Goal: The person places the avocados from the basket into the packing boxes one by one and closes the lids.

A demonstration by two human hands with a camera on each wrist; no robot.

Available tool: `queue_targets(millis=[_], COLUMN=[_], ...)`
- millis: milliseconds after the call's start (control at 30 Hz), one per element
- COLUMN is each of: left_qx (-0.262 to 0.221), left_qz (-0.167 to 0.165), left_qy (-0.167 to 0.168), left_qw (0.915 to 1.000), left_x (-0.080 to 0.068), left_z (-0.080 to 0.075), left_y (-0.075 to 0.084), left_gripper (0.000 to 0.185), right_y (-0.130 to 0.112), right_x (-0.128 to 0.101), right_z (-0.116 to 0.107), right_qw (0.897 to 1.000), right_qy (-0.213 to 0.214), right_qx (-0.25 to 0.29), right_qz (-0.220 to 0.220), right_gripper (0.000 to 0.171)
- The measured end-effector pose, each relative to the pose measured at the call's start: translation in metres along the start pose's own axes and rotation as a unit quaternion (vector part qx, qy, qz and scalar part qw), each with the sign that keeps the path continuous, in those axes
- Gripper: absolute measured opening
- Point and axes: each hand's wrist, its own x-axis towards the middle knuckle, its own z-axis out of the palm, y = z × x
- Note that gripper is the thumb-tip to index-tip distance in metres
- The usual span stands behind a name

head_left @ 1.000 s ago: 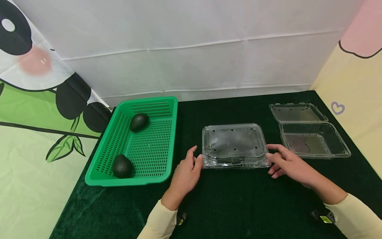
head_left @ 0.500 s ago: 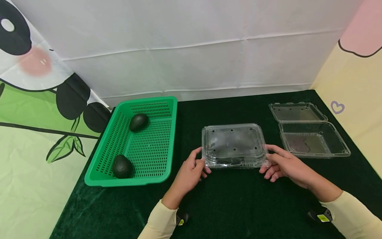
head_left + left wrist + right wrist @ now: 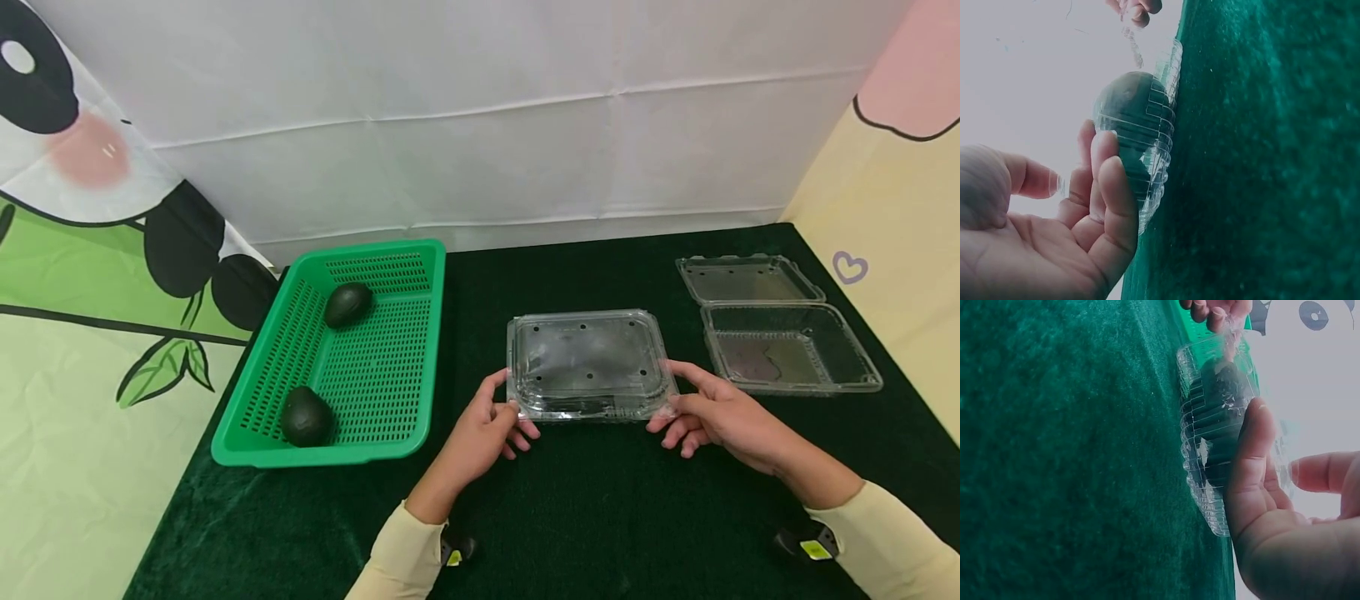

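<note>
Clamshell [image 3: 588, 367]: closed, mid-table, between your hands, long axis left-right. Left hand [image 3: 480, 433] pinches near-left corner; right hand [image 3: 720, 412] pinches near-right corner. Both equally near. Basket [image 3: 247, 433] sits left.

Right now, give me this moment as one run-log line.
left hand: grips closed clamshell box left end | right hand: grips right end | box: on green cloth, avocado inside | basket: two avocados

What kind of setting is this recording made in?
Probably a staged tabletop set, not a real kitchen or shop: a dark green cloth covers the table, printed cartoon panda backdrops surround it, and a green basket sits beside clear plastic boxes.
</note>
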Motion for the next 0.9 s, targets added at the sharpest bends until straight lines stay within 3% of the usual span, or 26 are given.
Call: queue_targets(millis=[500, 900], left_qx=[-0.043, -0.082], left_qz=[-0.006, -0.002], left_qy=[-0.009, -0.035], left_qw=[0.999, 0.996], left_x=[0.0017, 0.001], left_z=[0.0009, 0.0026], left_y=[-0.0016, 0.0013], left_gripper=[0.058, 0.062], right_y=[0.0028, 0.0045], right_x=[0.0007, 0.0007], right_z=[-0.0009, -0.0008], right_qw=[1.0, 1.0], right_qy=[-0.003, -0.003], right_qx=[-0.003, 0.0], right_qz=[-0.004, -0.002], right_gripper=[0.077, 0.079])
